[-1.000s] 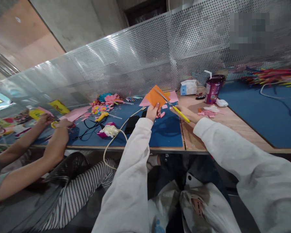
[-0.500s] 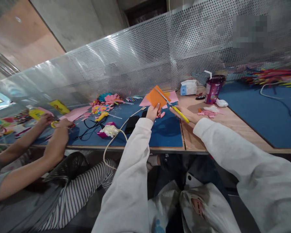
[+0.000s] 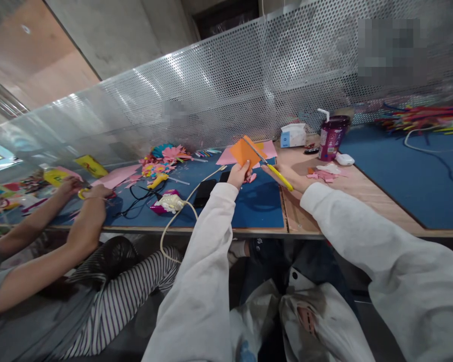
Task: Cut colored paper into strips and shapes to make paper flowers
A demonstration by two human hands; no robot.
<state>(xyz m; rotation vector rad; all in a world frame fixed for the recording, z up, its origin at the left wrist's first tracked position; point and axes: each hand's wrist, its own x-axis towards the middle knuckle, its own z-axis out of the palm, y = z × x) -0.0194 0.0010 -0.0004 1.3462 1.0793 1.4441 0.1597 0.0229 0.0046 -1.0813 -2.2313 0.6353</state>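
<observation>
My left hand [image 3: 237, 174] pinches the lower edge of a folded orange paper [image 3: 242, 151] and holds it upright above the blue mat [image 3: 260, 206]. My right hand [image 3: 287, 176] grips yellow-handled scissors [image 3: 274, 169]; their blades reach up and left across the paper's right edge. Both arms wear white sleeves. Small pink scraps lie just under the left hand.
A perforated metal screen runs along the back. A purple drink cup [image 3: 330, 137], a tissue box [image 3: 293, 135], pink scraps [image 3: 322, 174], paper flowers [image 3: 165, 157], a glue gun [image 3: 168, 203] with cord and a black phone [image 3: 205, 191] lie around. At left another person's hands [image 3: 86, 191] work.
The orange paper has turned slightly in my left hand and looks narrower. The scissors have shifted a little along its edge. The neighbour's arms stay in place.
</observation>
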